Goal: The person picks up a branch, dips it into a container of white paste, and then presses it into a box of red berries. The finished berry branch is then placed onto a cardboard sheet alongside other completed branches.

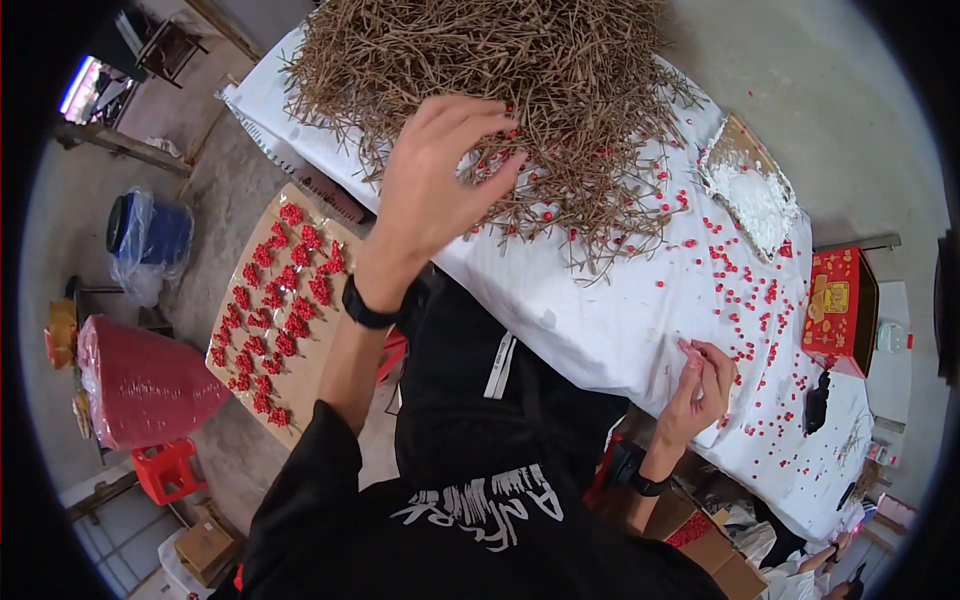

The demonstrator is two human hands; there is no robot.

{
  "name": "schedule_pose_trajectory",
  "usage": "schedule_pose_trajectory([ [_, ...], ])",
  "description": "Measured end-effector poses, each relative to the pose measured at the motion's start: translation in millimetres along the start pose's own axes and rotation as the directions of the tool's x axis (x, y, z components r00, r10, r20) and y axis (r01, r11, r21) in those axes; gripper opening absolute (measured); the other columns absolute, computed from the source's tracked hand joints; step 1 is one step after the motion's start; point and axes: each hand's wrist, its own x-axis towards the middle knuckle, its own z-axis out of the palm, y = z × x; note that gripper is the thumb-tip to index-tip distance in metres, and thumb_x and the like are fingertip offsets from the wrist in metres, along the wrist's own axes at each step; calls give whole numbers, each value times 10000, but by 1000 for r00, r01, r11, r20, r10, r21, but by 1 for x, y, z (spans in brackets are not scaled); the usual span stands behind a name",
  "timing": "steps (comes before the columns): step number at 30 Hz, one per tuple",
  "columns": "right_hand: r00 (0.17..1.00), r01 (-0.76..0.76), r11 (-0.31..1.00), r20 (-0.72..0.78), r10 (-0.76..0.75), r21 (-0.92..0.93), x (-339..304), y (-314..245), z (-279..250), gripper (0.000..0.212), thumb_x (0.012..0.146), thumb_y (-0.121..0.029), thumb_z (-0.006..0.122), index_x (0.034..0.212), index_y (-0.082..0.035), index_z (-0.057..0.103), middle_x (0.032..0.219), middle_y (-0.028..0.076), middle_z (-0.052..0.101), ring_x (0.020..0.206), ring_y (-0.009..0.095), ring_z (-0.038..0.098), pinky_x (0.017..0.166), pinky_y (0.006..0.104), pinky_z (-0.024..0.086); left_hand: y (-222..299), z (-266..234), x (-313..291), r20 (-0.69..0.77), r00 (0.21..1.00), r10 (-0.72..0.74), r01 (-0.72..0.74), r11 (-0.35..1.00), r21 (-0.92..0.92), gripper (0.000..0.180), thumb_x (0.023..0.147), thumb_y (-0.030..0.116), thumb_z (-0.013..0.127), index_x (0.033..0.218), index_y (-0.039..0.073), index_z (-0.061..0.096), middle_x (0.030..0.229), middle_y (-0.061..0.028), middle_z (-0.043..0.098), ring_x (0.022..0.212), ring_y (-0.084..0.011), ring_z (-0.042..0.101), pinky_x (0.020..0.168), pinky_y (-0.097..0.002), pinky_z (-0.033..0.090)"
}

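A big heap of thin brown twigs lies on the white-covered table, with small red berries caught at its near edge. My left hand reaches over that edge, thumb and forefinger apart around a gap, a red berry close to the fingertips. Nothing shows in its grasp. Lower right, my right hand hovers by the table's near edge. Its thumb and fingers are pressed together, with pink at the tips; whatever they hold, if anything, is too small to make out. Loose red berries lie scattered beyond it.
Bunches of red berries lie in rows on a brown board at left. White powder fills a shallow tray at the table's far right, near a red box. A red stool and blue barrel stand at left. Another person appears lower right.
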Motion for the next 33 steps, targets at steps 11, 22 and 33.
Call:
schedule_pose_trajectory([
  [11,992,-110,989,-49,115,96,-4,6,-2,218,908,-79,553,921,56,723,1077,162,614,998,270,586,889,377,481,-35,18,37,445,895,-37,-27,990,136,222,767,202,772,937,60,749,977,-79,684,1045,-256,574,948,-387,383],
  [22,988,-147,979,-33,153,143,-7,11,-2,233,898,-60,515,962,59,705,1111,170,616,1035,287,599,928,385,472,-22,7,23,403,915,-19,-45,988,148,201,783,187,782,962,102,748,992,-36,696,1028,-205,591,977,-391,346],
  [33,975,-181,971,-98,197,156,-7,11,0,187,769,42,415,785,64,600,1093,188,631,1029,290,604,955,389,467,-23,3,21,282,951,128,-183,967,176,204,823,138,757,1025,114,752,1089,-60,706,1082,-202,615,1016,-409,378],
])
